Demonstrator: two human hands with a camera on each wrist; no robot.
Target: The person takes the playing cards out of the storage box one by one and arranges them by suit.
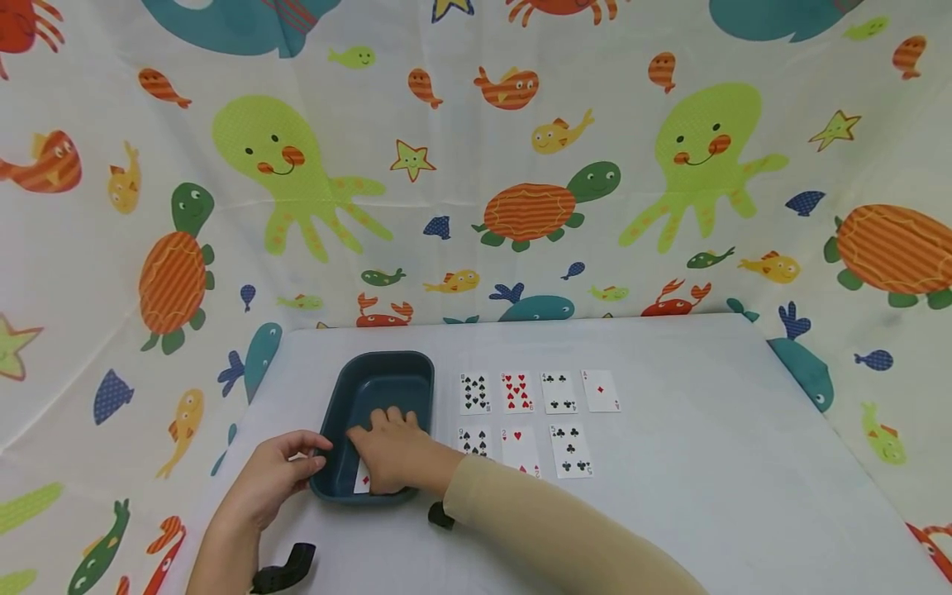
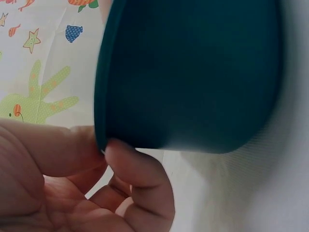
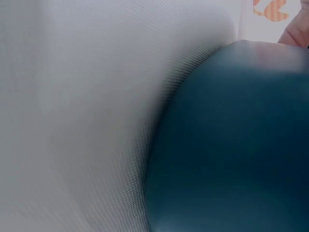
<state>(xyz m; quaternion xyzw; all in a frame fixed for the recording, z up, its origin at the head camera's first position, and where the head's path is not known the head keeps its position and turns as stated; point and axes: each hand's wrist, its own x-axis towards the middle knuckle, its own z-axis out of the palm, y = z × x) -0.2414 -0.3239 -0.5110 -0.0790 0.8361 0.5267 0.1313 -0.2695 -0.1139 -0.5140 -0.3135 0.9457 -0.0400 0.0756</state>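
Note:
A dark teal tray [image 1: 426,388] with rounded corners sits on the white table. My left hand [image 1: 277,475] pinches its left rim between thumb and fingers; in the left wrist view, the thumb and bent forefinger [image 2: 140,166] meet at the tray wall [image 2: 193,72]. Inside the tray is my right hand [image 1: 394,450], back upward and fingertips toward the far end. A playing card with a red diamond [image 1: 362,479] shows at the near end, partly covered by that hand. I cannot tell whether the right fingers grip it. The right wrist view shows mostly the tray's outer wall [image 3: 231,145].
Right of the tray, face-up playing cards lie in two rows, among them the nine of hearts [image 1: 517,392], ace of diamonds [image 1: 601,391], two of hearts [image 1: 519,446] and five of clubs [image 1: 571,452]. My right forearm [image 1: 550,521] overlaps the lower row. A sea-animal curtain [image 1: 446,182] hangs behind.

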